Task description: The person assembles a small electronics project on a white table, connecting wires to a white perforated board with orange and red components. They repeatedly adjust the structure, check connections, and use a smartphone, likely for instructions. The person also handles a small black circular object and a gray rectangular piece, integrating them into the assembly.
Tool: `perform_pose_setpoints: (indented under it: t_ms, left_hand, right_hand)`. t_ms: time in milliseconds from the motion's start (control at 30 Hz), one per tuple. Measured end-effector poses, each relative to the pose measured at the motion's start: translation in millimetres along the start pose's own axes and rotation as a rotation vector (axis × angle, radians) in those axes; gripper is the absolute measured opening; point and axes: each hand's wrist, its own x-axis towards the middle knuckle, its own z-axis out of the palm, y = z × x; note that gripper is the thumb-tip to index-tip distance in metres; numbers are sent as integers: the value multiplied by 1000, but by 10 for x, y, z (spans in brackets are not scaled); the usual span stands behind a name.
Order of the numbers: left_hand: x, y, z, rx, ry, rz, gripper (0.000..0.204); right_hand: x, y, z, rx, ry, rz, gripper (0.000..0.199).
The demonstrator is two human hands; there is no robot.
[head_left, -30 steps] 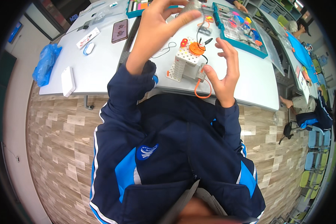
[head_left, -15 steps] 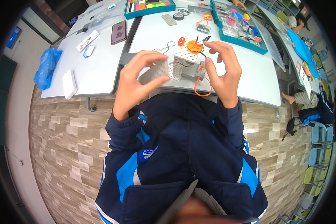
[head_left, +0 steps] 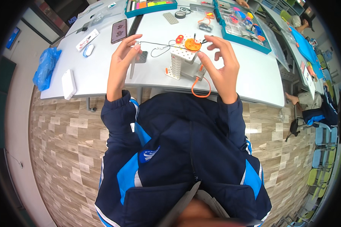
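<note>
Hands raised over the near edge of a pale grey table (head_left: pixel 102 81). Left hand (head_left: pixel 119 62) is hanging with fingers loosely curled and slightly apart; its fingertips (head_left: pixel 135 46) are sitting at the end of a thin grey wire (head_left: pixel 155 48), though whether they are pinching it is too small to tell. Right hand (head_left: pixel 221 64) is spreading open, fingers apart and clamping nothing, thumb tip just beside the top of a small white perforated tower model (head_left: pixel 182 62). An orange wheel (head_left: pixel 193 44) is lying on top of that model, just left of the right fingertips. An orange cable loop (head_left: pixel 201 89) is hanging below the right palm, over the table edge. Beyond the left fingers: a phone (head_left: pixel 118 31), a small grey perforated plate (head_left: pixel 141 57). Beyond the right fingers: a teal parts tray (head_left: pixel 240 20).
</note>
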Motion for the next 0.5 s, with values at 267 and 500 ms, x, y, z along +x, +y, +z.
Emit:
perform_pose_setpoints:
  t_ms: [267,500]
  left_hand:
    - [600,62,133,22,-123,103,35]
    - [1275,377,277,202,-347,82,28]
  right_hand:
    - [-33,75,264,-189,-39,-157,64]
    - [-66,93,302,-99,-70,-66,58]
